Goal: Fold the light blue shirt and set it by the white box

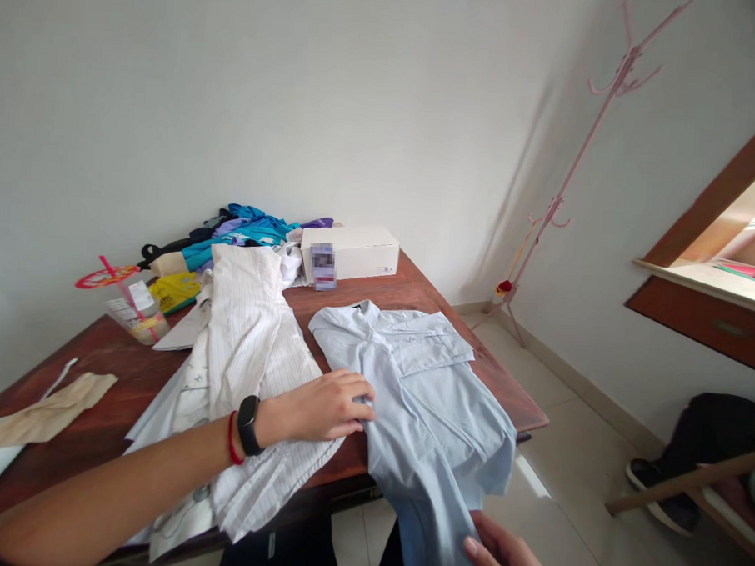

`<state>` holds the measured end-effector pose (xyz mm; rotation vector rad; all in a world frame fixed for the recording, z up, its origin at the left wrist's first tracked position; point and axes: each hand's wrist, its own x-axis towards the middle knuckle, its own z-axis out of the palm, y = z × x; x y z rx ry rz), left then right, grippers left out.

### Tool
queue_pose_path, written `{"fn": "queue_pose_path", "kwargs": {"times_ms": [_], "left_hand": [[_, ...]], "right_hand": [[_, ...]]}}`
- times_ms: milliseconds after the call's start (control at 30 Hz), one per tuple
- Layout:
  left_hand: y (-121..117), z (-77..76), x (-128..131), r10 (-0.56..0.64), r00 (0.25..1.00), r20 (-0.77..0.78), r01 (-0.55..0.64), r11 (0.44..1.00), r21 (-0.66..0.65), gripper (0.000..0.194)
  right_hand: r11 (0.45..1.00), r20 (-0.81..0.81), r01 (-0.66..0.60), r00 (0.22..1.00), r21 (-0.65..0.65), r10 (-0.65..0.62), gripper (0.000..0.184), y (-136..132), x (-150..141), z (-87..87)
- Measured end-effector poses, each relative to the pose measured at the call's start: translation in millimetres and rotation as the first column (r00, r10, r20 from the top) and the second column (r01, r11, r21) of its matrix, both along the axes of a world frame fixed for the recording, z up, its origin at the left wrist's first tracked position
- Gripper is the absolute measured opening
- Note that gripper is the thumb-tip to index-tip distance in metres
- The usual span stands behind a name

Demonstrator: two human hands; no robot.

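A light blue shirt lies spread on the brown wooden table, its lower part hanging over the front edge. My left hand, with a black band and a red string at the wrist, rests flat on the shirt's left edge, fingers stretched out. My right hand is at the bottom of the view, fingers closed on the shirt's hanging hem. A white striped shirt lies under my left forearm, beside the blue one.
A white box and a heap of coloured clothes sit at the table's far end. A plastic cup with a red straw stands left. A pink coat stand is in the corner. Another person's leg and shoe are at the right.
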<state>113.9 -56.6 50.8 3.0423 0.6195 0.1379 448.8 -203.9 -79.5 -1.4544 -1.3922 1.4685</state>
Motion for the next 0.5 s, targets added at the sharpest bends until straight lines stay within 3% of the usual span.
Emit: {"fn": "queue_pose_path", "kwargs": {"times_ms": [133, 267, 367, 500], "left_hand": [[-0.3, -10.5, 0.6, -0.006, 1.000, -0.008, 0.006, 0.998, 0.060, 0.022], [0.4, -4.9, -0.3, -0.008, 0.999, 0.036, 0.005, 0.998, 0.068, 0.020], [7.0, 0.3, -8.2, 0.116, 0.988, 0.097, -0.122, 0.991, 0.055, 0.022], [27.0, -4.2, -25.5, 0.304, 0.945, 0.120, -0.311, 0.949, 0.045, 0.028]], "right_hand": [[0.998, 0.029, 0.049, 0.998, 0.043, -0.051, 0.061, 8.3, -11.0, -6.6], [0.971, 0.064, 0.240, 0.969, -0.006, -0.239, 0.062, 5.3, -4.0, -4.3], [0.953, 0.068, 0.299, 0.953, -0.051, -0.295, 0.070, 1.8, 2.4, 3.0], [0.980, 0.050, 0.192, 0.981, -0.059, -0.189, 0.067, 0.8, 0.9, 12.5]]}}
